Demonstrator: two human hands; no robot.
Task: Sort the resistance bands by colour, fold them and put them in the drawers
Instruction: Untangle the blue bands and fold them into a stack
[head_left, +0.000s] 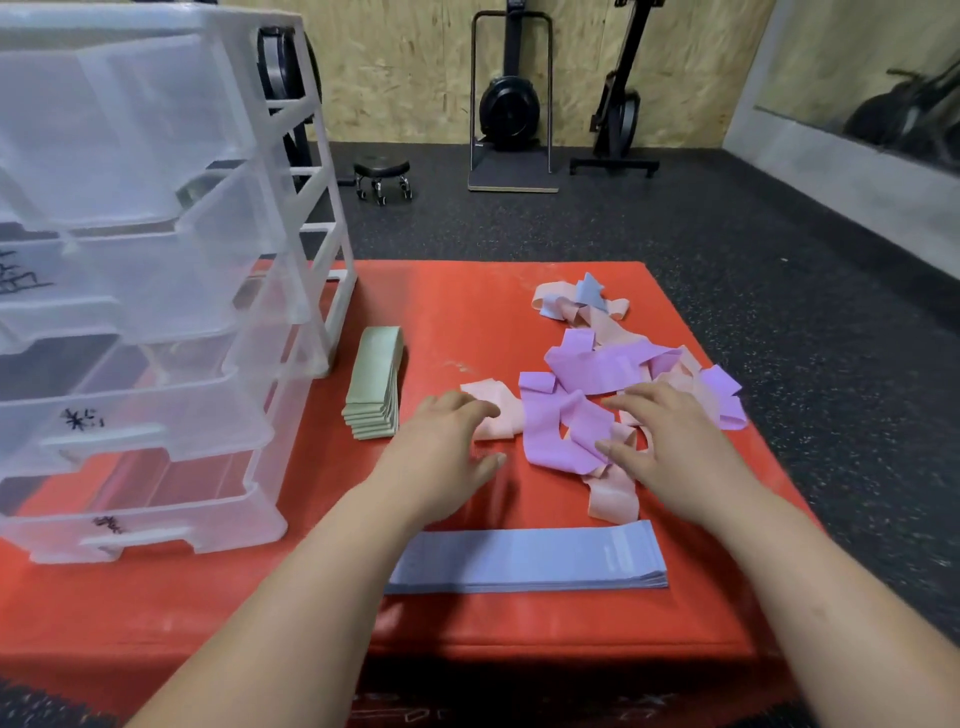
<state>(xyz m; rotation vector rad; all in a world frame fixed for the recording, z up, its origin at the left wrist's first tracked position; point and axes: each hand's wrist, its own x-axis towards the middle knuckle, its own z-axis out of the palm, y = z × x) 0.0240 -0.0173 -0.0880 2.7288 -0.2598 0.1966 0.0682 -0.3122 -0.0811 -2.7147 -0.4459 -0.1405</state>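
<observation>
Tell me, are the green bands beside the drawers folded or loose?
Folded: the pale green fabric bands lie flat in one neat stack on the red mat.

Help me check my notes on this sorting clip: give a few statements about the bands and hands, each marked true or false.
1. The green bands lie stacked beside the drawers. True.
2. The blue stack sits in the bottom drawer. False: it lies on the red mat, near the person.
3. Purple and pink bands lie tangled in a loose pile. True.
4. The left hand holds a green band. False: it reaches, fingers open, at a pink band.
</observation>
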